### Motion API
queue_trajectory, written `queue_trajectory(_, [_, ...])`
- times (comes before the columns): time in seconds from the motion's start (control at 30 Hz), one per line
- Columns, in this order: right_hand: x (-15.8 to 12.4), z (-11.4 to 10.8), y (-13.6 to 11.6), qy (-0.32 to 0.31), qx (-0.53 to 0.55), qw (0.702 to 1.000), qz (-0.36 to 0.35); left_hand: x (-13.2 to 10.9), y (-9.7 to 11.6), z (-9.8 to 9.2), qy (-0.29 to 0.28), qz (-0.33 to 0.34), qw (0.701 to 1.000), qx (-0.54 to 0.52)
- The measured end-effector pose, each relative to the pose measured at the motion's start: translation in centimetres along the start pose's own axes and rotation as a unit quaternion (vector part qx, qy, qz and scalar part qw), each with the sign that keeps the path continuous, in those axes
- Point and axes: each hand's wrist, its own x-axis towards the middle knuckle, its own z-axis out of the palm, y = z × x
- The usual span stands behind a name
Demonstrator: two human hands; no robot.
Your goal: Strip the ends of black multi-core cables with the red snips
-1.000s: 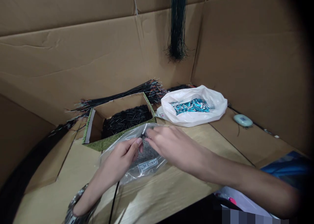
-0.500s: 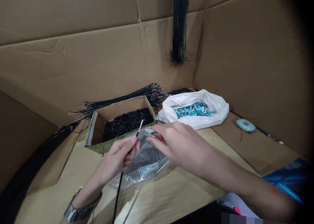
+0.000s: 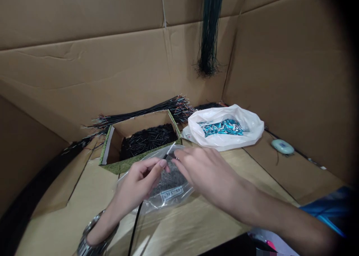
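My left hand [image 3: 148, 177] pinches a black cable [image 3: 167, 155] between thumb and forefinger; its pale, thin end points up and right. The rest of the cable hangs down below my palm across the table. Close beside that end, my right hand [image 3: 199, 164] is closed, with the fingertips pinched together. A dark bit with a metallic glint shows at those fingertips, but most of what it holds is hidden. Beneath both hands lies a clear plastic bag [image 3: 171, 179] of fine grey pieces, with a hand-lettered label [image 3: 171, 193].
Behind the hands stands a green-edged box [image 3: 112, 145] holding short black tubes. Right of it is a white bag [image 3: 254, 130] with shiny blue pieces. Black cable bundles [image 3: 140, 114] lie along the cardboard wall. Dark strands [image 3: 210, 31] hang above. A pale green oval object [image 3: 282, 147] sits right.
Both hands have come closer together, and the cable's pale end has shifted right to my right fingertips. The red part seen earlier in my right hand is now hidden. The view has shifted slightly.
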Motion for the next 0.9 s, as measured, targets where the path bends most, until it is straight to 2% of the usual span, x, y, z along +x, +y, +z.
queue_trajectory(0.07, [0.3, -0.6, 0.7, 0.004, 0.032, 0.997, 0.07, -0.2, 0.2, 0.0, 0.028, 0.012, 0.999, 0.012])
queue_trajectory(0.13, [0.5, -1.0, 1.7, 0.03, 0.124, 0.986, 0.108, -0.4, 0.4, 0.1, 0.058, 0.029, 0.997, 0.038])
queue_trajectory(0.27, [1.4, -0.8, 3.1, 0.053, 0.367, 0.927, 0.058, -1.0, 1.0, 0.3, 0.091, 0.07, 0.988, 0.108])
queue_trajectory(0.37, [2.3, -0.4, 2.5, 0.037, 0.438, 0.898, 0.032, -1.5, 1.3, 0.4, 0.104, 0.112, 0.977, 0.147])
queue_trajectory(0.5, [3.2, -0.8, 1.0, 0.044, 0.458, 0.888, 0.019, -2.0, 1.3, 0.2, 0.13, 0.142, 0.966, 0.174])
queue_trajectory(0.67, [3.8, -1.6, 0.2, 0.041, 0.421, 0.906, 0.001, -2.5, 1.3, -0.2, 0.163, 0.106, 0.973, 0.123])
queue_trajectory(0.8, [4.1, -1.8, 0.0, 0.048, 0.381, 0.923, -0.039, -2.7, 1.6, -0.3, 0.132, 0.076, 0.988, 0.012])
queue_trajectory(0.9, [4.2, -1.5, 0.1, 0.066, 0.346, 0.932, -0.079, -2.6, 1.9, -0.4, 0.084, 0.05, 0.991, -0.095])
